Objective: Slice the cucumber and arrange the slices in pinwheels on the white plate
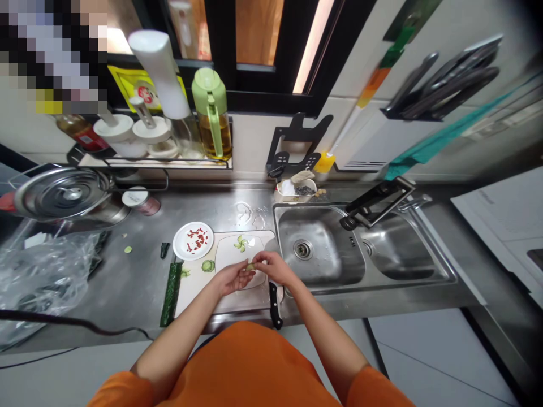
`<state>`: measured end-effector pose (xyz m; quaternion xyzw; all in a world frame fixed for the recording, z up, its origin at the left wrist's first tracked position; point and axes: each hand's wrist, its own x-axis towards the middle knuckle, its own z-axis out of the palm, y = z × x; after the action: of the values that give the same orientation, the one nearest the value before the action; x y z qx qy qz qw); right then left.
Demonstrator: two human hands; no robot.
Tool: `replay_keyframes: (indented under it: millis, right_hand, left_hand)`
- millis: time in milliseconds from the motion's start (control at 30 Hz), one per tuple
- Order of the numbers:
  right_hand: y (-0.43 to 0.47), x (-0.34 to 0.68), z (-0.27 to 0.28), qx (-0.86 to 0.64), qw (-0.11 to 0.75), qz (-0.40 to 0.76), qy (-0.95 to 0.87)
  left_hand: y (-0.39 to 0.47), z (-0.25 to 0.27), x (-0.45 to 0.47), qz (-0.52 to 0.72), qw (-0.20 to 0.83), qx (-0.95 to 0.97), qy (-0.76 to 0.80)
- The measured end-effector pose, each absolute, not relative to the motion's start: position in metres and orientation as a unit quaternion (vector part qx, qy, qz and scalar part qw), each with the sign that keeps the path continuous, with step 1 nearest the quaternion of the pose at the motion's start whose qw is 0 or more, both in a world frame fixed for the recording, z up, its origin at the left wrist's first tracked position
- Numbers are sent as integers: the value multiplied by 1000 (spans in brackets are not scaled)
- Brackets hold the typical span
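Observation:
Over a white square plate (224, 249), my left hand (233, 278) and my right hand (272, 267) meet, their fingertips closed on a small green cucumber slice (250, 267). Several slices lie fanned out (241, 243) on the plate. The plate rests on a pale cutting board (193, 294), where a small pile of cucumber slices (207, 265) sits left of the plate and more green bits (185, 272) lie near the edge. A dark green cucumber (171, 294) lies along the board's left side. Right of the plate is a black-handled knife (275, 308), its blade partly hidden by my right arm.
A round white plate (178, 249) with red pieces overlaps the board's far left corner. To the right is a double steel sink (326, 249) with a black faucet (373, 206). Plastic bags (51, 271), a lidded pot (70, 195) and a condiment rack (169, 164) stand left and behind.

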<state>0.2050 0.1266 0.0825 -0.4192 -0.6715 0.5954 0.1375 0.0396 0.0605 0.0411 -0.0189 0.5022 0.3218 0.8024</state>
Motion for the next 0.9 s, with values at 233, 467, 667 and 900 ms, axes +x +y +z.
replay_keyframes:
  millis: [233, 467, 667, 900]
  right_hand:
    - [138, 215, 79, -419, 118, 592, -678]
    - [149, 220, 65, -446, 111, 563, -687]
    - [160, 220, 53, -479, 79, 495, -721]
    - [167, 214, 49, -512, -25, 337, -790]
  left_hand:
    - [68, 42, 40, 391, 794, -21, 464]
    - [70, 39, 42, 402, 728, 44, 554]
    - [76, 32, 49, 366, 628, 200, 657]
    - [85, 35, 58, 251, 459, 391, 757]
